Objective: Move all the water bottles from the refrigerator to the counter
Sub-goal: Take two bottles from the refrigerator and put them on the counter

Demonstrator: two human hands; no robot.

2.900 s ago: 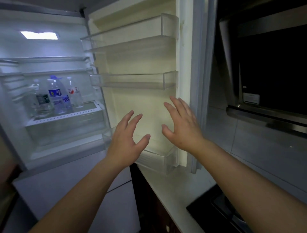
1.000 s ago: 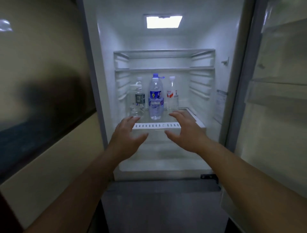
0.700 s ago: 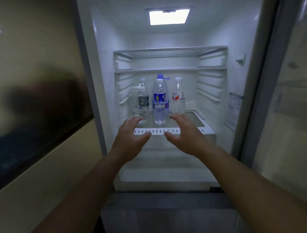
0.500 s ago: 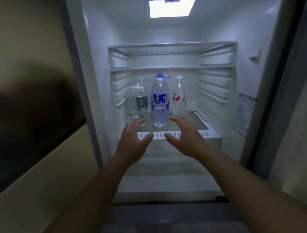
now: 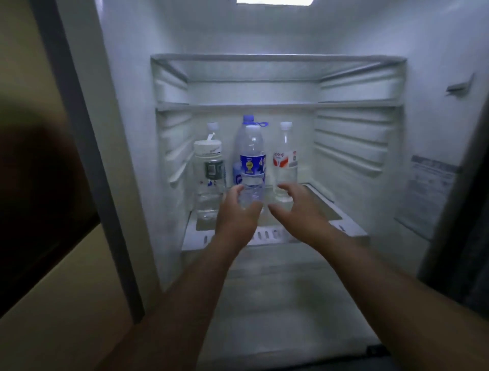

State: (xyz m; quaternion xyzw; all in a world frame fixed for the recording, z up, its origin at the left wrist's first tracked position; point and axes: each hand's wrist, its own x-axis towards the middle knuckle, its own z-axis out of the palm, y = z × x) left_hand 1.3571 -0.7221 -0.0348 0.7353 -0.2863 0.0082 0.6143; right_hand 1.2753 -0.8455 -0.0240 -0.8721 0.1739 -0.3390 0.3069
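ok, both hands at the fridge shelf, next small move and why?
Probably curl the left hand round the blue-label bottle and lift it. Its fingers already flank the bottle's base, apparently not gripping yet; the right hand is open just right of it, holding nothing.

Whole frame soft w/ motion blur. Left hand (image 5: 236, 211) covers base of blue-label bottle (image 5: 252, 161); grip vs. mere touch can't be told. Bottle behind it mostly hidden, only blue cap (image 5: 247, 119) and a strip of label show. Right hand (image 5: 295, 209) hides foot of red-label bottle (image 5: 285, 156). Label text unreadable. Fridge light (image 5: 275, 1) cut by top edge. Sticker (image 5: 426, 190) on right wall illegible.
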